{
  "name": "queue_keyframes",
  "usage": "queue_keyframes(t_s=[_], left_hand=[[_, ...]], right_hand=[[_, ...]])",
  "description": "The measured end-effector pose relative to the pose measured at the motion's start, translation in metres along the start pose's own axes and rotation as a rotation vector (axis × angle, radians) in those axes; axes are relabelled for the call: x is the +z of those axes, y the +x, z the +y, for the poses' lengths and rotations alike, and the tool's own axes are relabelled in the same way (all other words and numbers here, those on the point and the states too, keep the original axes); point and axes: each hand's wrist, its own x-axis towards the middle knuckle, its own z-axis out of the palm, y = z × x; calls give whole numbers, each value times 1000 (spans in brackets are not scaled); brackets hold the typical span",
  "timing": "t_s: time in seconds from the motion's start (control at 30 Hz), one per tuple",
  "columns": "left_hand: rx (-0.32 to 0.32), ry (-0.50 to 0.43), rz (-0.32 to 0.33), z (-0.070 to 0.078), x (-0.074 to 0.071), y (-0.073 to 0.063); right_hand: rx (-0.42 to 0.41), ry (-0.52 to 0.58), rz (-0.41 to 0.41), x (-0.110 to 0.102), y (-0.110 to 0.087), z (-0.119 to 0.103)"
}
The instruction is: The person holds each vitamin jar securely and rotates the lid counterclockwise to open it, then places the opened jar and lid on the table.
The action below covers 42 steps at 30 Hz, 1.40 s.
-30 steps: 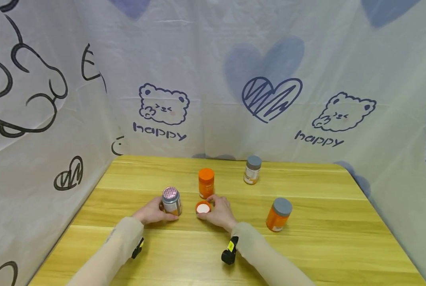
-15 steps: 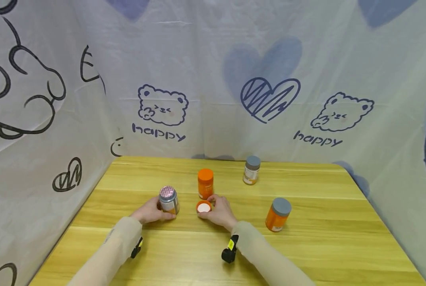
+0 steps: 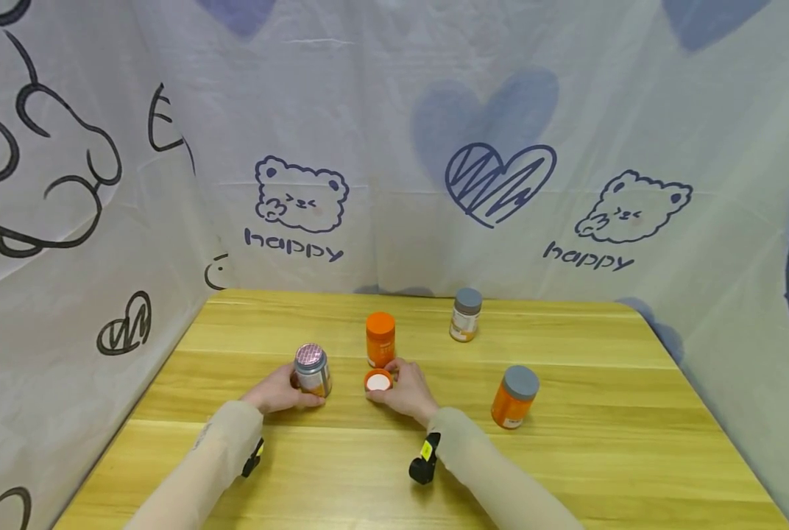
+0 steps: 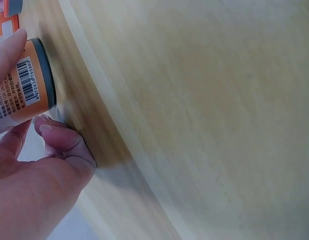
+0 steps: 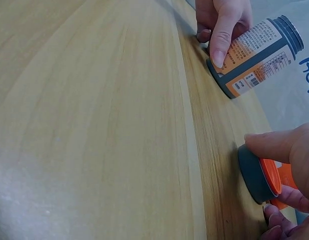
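Observation:
On the left of the table my left hand (image 3: 278, 391) grips a grey, white and orange jar (image 3: 314, 377) low on its body. The jar stands upright without a lid, a shiny pinkish foil seal over its mouth. My right hand (image 3: 408, 391) pinches a lid (image 3: 377, 382) between thumb and fingers. That lid lies upturned on the table, showing a white liner and orange inner rim; its outer wall (image 5: 252, 175) looks dark grey in the right wrist view. A barcode label (image 4: 28, 82) on the jar faces the left wrist camera.
An orange jar with an orange lid (image 3: 380, 340) stands just behind the upturned lid. Farther back right is a white-labelled jar with a grey lid (image 3: 465, 316). An orange jar with a grey lid (image 3: 514, 397) stands to the right. Printed cloth (image 3: 394, 243) hangs behind the wooden table (image 3: 606, 442).
The foil-sealed jar has shifted slightly left with my left hand. The upturned lid has moved a little to the right in my right hand's pinch. The other jars stand where they were.

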Motion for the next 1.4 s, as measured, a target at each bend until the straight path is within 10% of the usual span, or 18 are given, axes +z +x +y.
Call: queue_keyframes(t_s=[0.93, 1.4], left_hand=[[22, 2, 15, 0, 0, -5], [60, -50, 143, -14, -4, -13]], right_hand=[[-30, 19, -19, -4, 2, 2], [46, 356, 30, -15, -5, 8]])
